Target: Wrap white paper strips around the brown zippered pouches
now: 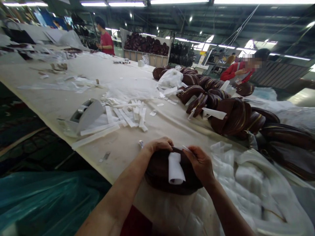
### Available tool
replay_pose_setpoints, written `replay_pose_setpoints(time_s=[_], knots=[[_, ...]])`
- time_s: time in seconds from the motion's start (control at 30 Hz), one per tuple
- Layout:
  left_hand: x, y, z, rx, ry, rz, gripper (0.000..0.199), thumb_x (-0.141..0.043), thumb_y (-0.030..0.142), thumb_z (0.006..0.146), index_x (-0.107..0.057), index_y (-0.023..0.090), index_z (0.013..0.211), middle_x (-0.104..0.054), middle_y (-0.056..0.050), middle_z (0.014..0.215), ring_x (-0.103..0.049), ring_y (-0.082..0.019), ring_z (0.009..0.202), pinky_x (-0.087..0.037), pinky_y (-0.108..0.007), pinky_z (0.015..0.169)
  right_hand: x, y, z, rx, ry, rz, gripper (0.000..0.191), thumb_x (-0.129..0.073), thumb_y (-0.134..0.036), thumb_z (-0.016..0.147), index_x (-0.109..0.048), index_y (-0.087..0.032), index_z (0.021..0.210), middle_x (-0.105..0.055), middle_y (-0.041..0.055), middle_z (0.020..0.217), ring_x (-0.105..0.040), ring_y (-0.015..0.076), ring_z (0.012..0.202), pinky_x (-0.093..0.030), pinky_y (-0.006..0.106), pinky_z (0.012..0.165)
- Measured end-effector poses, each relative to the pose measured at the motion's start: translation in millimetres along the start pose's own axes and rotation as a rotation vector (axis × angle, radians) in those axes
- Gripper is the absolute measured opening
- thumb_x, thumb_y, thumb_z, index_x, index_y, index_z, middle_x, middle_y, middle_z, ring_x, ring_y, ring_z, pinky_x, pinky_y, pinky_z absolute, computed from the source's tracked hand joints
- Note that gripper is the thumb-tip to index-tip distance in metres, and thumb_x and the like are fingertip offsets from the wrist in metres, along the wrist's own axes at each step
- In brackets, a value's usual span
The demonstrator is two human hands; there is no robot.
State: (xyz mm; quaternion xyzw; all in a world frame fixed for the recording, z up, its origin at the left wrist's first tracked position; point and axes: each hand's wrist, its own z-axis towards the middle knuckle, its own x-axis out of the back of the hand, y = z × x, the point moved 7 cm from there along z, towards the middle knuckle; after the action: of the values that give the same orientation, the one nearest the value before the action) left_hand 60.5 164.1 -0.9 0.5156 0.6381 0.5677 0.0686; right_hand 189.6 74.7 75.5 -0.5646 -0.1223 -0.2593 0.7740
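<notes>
Dark brown, rounded, leather-like bag (157,170) is seen at the lower centre of the view, rested on the pale, cloth-like table cover (137,144) and framed by both hands. From left to right: crumpled teal plastic sheeting (49,200) is shown below the table's near edge. In the background, a person in a red top (107,43) is seen beside the table. A grey, curved dispenser-like device (86,114) is set on the table, with flat white strips (126,117) scattered just beside it. The left hand (161,143) is partly closed, its fingers curled over the bag's far edge; the fingertips are partly hidden. A white, curled, paper-like strip (175,168) is laid over the middle of the bag, its near end rolled. The right hand (200,160) is nearly closed at the far right of the bag, a thin white piece (187,149) being pinched between thumb and fingers. Beyond, dark brown zippered bags (230,114) are heaped along the table. Translucent white plastic wrapping (248,177) is spread to the right of the right hand, and a second person in red (231,73) is seen behind the heap.
</notes>
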Motion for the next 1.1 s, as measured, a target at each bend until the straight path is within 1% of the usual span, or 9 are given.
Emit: replay_pose_setpoints(time_s=[0.2,0.33,0.53,0.67,0.83,0.9,0.97,1.03,1.1], knots=[[4.7,-10,7,0.021,0.072,0.080,0.027,-0.056,0.036,0.090,-0.058,0.012,0.104,-0.060,-0.005,0.101,-0.060,-0.018,0.087,-0.053,-0.034,0.075,0,-29,-16,0.331,-0.058,-0.079,0.007,-0.057,-0.025,0.086,-0.064,-0.022,0.086,-0.070,-0.0013,0.077,-0.064,0.0116,0.066,-0.050,0.019,0.061],[3.7,-13,17,0.018,0.115,0.174,0.029,-0.055,0.035,0.091,-0.056,0.014,0.112,-0.058,-0.008,0.111,-0.059,-0.020,0.096,-0.052,-0.039,0.082,0,-49,-31,0.492,-0.148,-0.059,0.011,-0.056,-0.015,0.085,-0.062,-0.022,0.091,-0.071,0.0020,0.086,-0.067,0.0145,0.078,-0.054,0.024,0.072],[3.5,-11,22,-0.003,0.151,0.278,0.028,-0.055,0.035,0.091,-0.056,0.015,0.111,-0.058,-0.008,0.111,-0.059,-0.019,0.095,-0.053,-0.038,0.081,-2,-62,-55,0.535,-0.212,-0.046,0.021,-0.052,-0.007,0.085,-0.060,-0.020,0.100,-0.070,0.0047,0.089,-0.067,0.0153,0.083,-0.055,0.025,0.073],[11.6,7,13,-0.029,0.224,0.319,0.026,-0.056,0.033,0.091,-0.057,0.014,0.108,-0.060,-0.007,0.106,-0.060,-0.018,0.091,-0.053,-0.037,0.079,-8,-61,-68,0.578,-0.238,-0.088,0.026,-0.050,-0.006,0.085,-0.058,-0.019,0.106,-0.069,0.0069,0.091,-0.067,0.0166,0.086,-0.056,0.028,0.075],[14.9,50,-44,-0.148,0.361,0.334,0.018,-0.046,0.018,0.093,-0.061,0.013,0.102,-0.063,-0.007,0.103,-0.059,-0.016,0.096,-0.047,-0.031,0.089,-15,-57,-80,0.684,-0.228,-0.133,0.029,-0.052,-0.005,0.085,-0.056,-0.017,0.111,-0.070,0.0090,0.092,-0.067,0.0170,0.086,-0.055,0.030,0.075],[-0.3,65,-77,-0.305,0.298,0.340,0.013,-0.056,0.019,0.088,-0.065,0.018,0.097,-0.065,-0.002,0.100,-0.059,-0.013,0.096,-0.045,-0.025,0.090,-15,-55,-82,0.682,-0.222,-0.134,0.030,-0.052,-0.006,0.085,-0.056,-0.017,0.112,-0.069,0.0093,0.093,-0.066,0.0169,0.086,-0.055,0.030,0.076],[-21.3,77,-110,-0.558,0.195,0.351,0.013,-0.056,0.017,0.087,-0.065,0.018,0.095,-0.067,-0.003,0.097,-0.059,-0.014,0.096,-0.044,-0.024,0.093,-12,-54,-81,0.674,-0.233,-0.119,0.031,-0.051,-0.006,0.085,-0.055,-0.016,0.114,-0.069,0.0093,0.094,-0.066,0.0166,0.087,-0.055,0.030,0.077],[-34.3,76,-136,-0.704,0.158,0.371,0.019,-0.049,0.018,0.090,-0.063,0.015,0.102,-0.066,-0.006,0.104,-0.056,-0.017,0.107,-0.041,-0.028,0.100,-10,-54,-81,0.660,-0.324,-0.101,0.035,-0.047,-0.006,0.086,-0.052,-0.016,0.118,-0.068,0.0106,0.101,-0.065,0.0172,0.094,-0.055,0.030,0.081],[-40.9,68,-147,-0.752,0.147,0.430,0.029,-0.046,0.021,0.091,-0.055,0.012,0.117,-0.060,-0.011,0.119,-0.047,-0.019,0.122,-0.036,-0.033,0.107,-10,-54,-81,0.651,-0.476,-0.111,0.042,-0.044,-0.008,0.085,-0.047,-0.014,0.126,-0.065,0.0130,0.111,-0.061,0.0187,0.106,-0.053,0.033,0.087]])
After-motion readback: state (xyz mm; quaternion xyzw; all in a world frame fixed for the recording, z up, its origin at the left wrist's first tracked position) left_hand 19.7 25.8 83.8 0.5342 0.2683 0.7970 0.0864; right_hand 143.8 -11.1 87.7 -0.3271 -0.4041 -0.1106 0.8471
